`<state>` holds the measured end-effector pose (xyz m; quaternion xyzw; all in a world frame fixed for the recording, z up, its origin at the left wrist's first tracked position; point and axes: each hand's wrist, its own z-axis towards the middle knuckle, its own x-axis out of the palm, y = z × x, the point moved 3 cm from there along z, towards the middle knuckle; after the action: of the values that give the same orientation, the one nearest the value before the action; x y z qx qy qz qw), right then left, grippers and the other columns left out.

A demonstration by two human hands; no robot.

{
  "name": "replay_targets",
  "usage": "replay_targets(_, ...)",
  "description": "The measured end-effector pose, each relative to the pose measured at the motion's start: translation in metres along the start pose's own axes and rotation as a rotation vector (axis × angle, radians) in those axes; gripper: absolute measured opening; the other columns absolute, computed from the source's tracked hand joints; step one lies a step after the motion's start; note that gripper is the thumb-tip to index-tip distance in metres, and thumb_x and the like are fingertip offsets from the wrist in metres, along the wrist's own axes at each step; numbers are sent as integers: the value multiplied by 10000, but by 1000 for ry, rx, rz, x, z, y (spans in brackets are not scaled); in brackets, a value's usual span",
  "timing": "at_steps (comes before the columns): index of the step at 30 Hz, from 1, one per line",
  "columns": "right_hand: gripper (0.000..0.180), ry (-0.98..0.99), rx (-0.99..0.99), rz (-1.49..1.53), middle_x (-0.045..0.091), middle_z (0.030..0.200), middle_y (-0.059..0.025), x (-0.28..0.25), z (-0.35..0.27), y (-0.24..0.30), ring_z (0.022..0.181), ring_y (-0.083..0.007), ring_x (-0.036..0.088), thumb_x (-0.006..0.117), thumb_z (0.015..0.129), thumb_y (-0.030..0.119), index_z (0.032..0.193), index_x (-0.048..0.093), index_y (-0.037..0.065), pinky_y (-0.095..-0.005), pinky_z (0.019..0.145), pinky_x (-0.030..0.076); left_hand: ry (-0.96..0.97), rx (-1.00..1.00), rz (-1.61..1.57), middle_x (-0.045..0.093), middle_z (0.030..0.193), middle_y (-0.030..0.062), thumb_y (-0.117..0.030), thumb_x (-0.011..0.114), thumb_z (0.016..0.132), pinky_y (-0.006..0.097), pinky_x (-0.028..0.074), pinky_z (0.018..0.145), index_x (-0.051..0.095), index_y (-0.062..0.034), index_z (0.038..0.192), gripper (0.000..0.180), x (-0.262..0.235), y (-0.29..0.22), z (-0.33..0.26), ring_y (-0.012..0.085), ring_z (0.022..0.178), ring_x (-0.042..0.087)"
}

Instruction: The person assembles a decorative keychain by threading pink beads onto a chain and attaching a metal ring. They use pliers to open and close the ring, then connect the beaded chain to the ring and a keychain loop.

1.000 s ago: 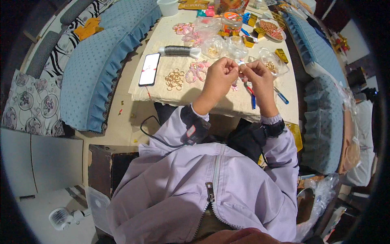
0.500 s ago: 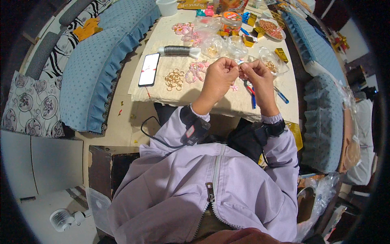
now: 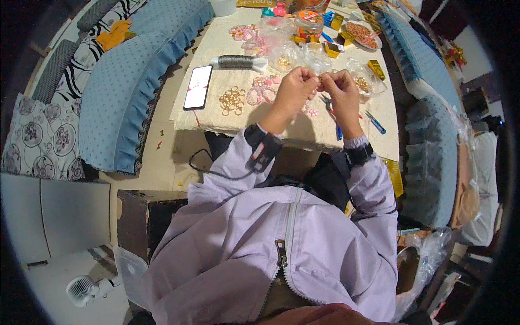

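Above the near part of the cloth-covered table (image 3: 216, 123), my left hand (image 3: 292, 99) and my right hand (image 3: 342, 95) meet fingertip to fingertip. Both are closed in a pinch on something small, mostly hidden by the fingers. Beneath and beside my right hand lie pliers (image 3: 338, 131) with red and blue handles. A few pink beads (image 3: 310, 110) rest below the hands. Left of my left hand are pink beaded strands (image 3: 261, 91) and a pile of gold-coloured rings (image 3: 232, 101). A clear bag with gold-coloured pieces (image 3: 362, 83) lies beyond my right hand.
A lit phone (image 3: 198, 88) lies at the table's left, near a spool of dark cord (image 3: 235, 62). A blue-handled tool (image 3: 375, 123) is at the right. Farther back stand a round clear jar (image 3: 309, 27) and a plate of reddish-brown bits (image 3: 363, 35). Blue-covered sofas flank the table.
The view has shifted slightly. My hands stay pinched together, with small finger movements, and more of the pliers' jaws and the pink beads shows beneath them.
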<state>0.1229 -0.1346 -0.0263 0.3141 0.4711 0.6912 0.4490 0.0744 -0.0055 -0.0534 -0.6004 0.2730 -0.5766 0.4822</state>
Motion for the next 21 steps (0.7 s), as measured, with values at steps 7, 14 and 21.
replay_targets(7, 135, 26, 144, 113, 660, 903, -103, 5, 17, -37, 788, -132, 638, 629, 937, 111, 912, 547, 7, -285, 760, 547, -82, -114, 130, 606, 762, 14, -111, 639, 894, 211, 448, 541, 610, -11, 992, 144, -41, 26, 21, 70, 598, 534)
replay_targets(14, 123, 40, 39, -110, 630, 896, -77, 13, 22, -42, 792, -125, 618, 610, 948, 86, 914, 530, -2, -261, 721, 526, -102, 77, 290, 663, 819, 41, -95, 662, 893, 215, 477, 592, 617, 12, 953, 131, -30, 18, 23, 75, 678, 596)
replay_targets(21, 119, 51, -15, -167, 655, 868, -77, 13, 26, -23, 768, -117, 634, 621, 936, 76, 910, 546, -12, -251, 695, 527, -156, 199, 343, 660, 782, 55, -26, 677, 856, 233, 492, 593, 622, 27, 885, 82, -19, 3, 23, 86, 667, 611)
